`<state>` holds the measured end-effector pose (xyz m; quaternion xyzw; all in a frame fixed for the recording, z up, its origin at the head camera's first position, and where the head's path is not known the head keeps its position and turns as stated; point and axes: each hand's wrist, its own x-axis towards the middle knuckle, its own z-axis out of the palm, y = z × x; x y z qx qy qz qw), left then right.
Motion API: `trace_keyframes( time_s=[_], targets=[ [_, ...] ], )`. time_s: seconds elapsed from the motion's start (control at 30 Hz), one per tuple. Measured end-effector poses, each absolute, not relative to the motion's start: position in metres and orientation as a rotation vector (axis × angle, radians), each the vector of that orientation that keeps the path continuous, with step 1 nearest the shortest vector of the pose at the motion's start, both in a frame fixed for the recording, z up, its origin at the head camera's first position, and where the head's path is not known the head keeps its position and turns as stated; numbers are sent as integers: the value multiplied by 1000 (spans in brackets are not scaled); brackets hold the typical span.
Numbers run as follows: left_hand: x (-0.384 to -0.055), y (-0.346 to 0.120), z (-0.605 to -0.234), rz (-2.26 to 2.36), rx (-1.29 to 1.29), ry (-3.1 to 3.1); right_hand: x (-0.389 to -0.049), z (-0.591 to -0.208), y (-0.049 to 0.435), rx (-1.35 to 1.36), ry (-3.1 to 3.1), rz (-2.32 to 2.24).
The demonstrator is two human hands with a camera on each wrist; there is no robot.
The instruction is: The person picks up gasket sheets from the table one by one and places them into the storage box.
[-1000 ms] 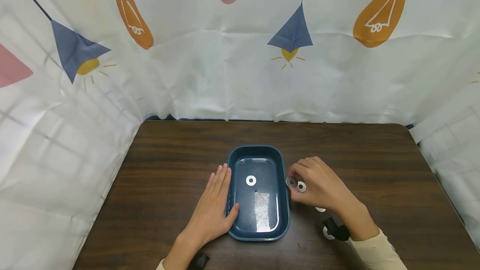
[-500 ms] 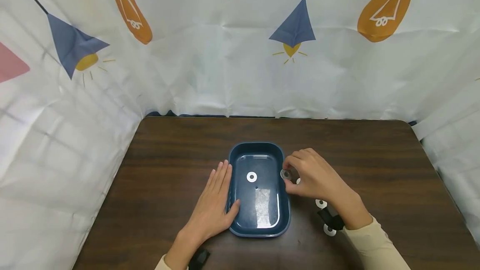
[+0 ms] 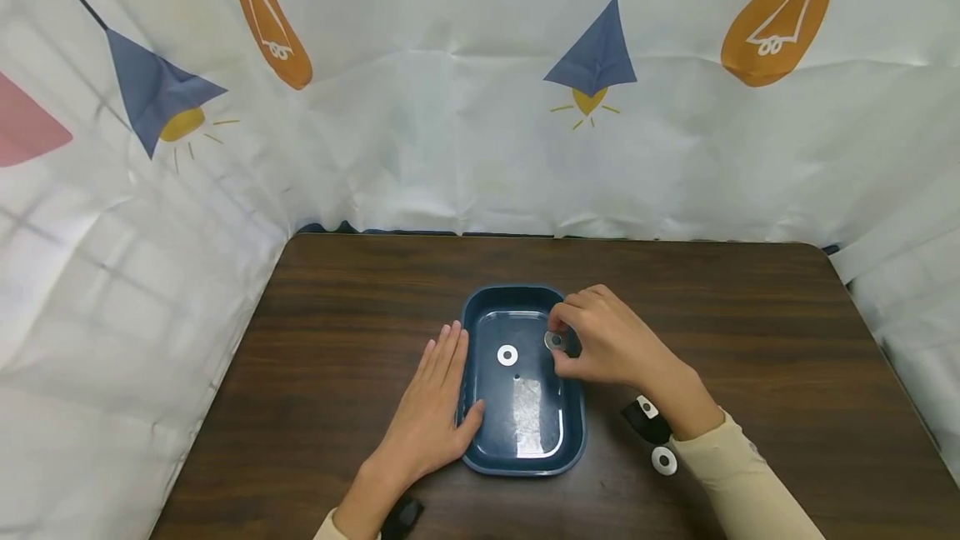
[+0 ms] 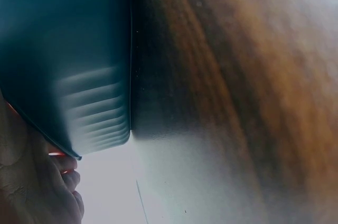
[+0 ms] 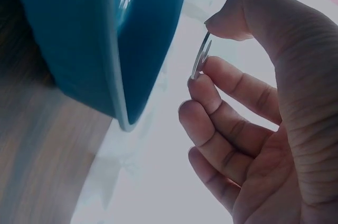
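A dark blue tray (image 3: 495,432) lies on the table, with a flat metal washer (image 3: 500,355) on its floor. Along the tray's left side lies my left hand (image 3: 427,415), fingers straight against the wall and thumb over the rim. My right hand (image 3: 611,344) is above the tray's right rim and pinches another washer (image 3: 550,344) by its edge between thumb and fingertips. In the right wrist view that held washer (image 5: 199,59) shows edge-on, beside the blue tray wall (image 5: 68,49). The left wrist view shows the tray's ribbed outer side (image 4: 95,97) close up.
Two more washers lie on the brown wooden table (image 3: 360,315) by my right wrist: one washer (image 3: 663,469) in front, another washer (image 3: 648,412) partly behind the black wrist camera (image 3: 642,423). A white printed curtain (image 3: 420,157) hangs along the table's back and sides.
My right hand has carried the pinched washer leftward, from outside the tray's right wall to over its inside. My left hand has stayed against the tray.
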<state>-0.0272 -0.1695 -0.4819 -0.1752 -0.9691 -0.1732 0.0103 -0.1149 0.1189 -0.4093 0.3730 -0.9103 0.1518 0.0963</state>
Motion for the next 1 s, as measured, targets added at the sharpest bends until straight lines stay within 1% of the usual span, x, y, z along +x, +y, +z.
trace_keyframes(
  time_s=[0.3,1.0],
  targets=[
    [-27,-171,-483,-530,-540,-3026,-122,-403,103,1124,-2752,452],
    [-28,-171,-482,-535,-552,-3035,-144,-405,74,1225,-2739,439]
  ],
)
